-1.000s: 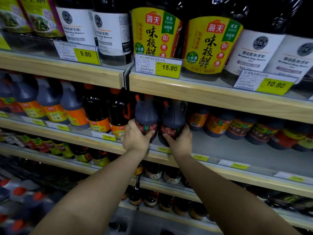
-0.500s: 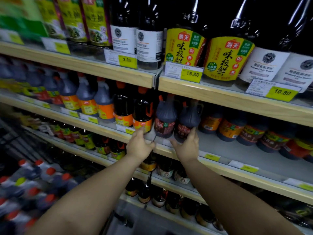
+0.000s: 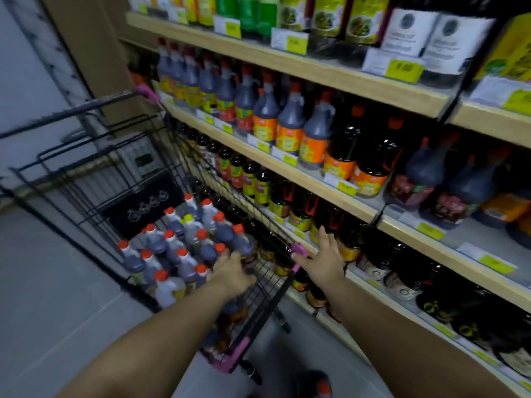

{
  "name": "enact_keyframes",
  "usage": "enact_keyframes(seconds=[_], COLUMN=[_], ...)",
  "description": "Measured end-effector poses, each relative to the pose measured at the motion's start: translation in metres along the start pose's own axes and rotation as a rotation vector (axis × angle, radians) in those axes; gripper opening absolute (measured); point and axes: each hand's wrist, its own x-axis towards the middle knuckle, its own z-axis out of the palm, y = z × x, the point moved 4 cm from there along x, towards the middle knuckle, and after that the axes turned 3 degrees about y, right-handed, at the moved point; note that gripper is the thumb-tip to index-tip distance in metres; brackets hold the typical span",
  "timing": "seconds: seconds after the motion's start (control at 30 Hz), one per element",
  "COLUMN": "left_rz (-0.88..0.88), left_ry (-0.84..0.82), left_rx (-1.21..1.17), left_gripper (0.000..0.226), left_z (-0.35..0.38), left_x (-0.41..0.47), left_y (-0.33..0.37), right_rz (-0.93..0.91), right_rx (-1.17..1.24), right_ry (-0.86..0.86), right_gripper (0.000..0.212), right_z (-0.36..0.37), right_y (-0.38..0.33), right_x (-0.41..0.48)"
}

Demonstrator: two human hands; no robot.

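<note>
Reaching with the left hand down into the cart, onto the nearest of the bottles; too blurred to tell whether gripping one or only touching. Holding the right hand spread, fingers straight, grasping nothing, just outside the pink corner of the cart, in front of the low shelf. Inside the cart: dark bottles, upright, packed close, mostly orange-capped. Close beside the cart on the right: shelves of jugs, with yellow price tags along the edges.
</note>
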Motion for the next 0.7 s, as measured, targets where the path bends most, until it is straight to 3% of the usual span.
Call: enact_keyframes(seconds=[0.23, 0.43, 0.5, 0.6, 0.7], left_rz=[-0.237, -0.538, -0.706, -0.946, -0.978], left_ry=[0.041, 0.051, 0.137, 0.27, 0.173], left_rx=[-0.123, -0.497, -0.758, -1.15, -1.29], left_gripper=[0.071, 0.087, 0.07, 0.017, 0.015], left_z=[0.021, 0.091, 0.094, 0.09, 0.103], left_x=[-0.022, -0.002, -0.012, -0.032, -0.031], left_y=[-0.075, -0.123, -0.121, -0.105, -0.098], right_rz=[-0.183, -0.327, -0.36, -0.34, -0.345], right_rx=[-0.135, -0.215, -0.25, -0.256, -0.317], right_ry=[-0.284, -0.518, -0.562, -0.645, -0.706], right_gripper=[0.096, 0.092, 0.089, 0.077, 0.056], right_z=[0.077, 0.131, 0.146, 0.169, 0.186], right_y=[-0.029, -0.036, -0.037, -0.036, -0.035], right_x=[-0.007, 0.001, 0.005, 0.009, 0.013])
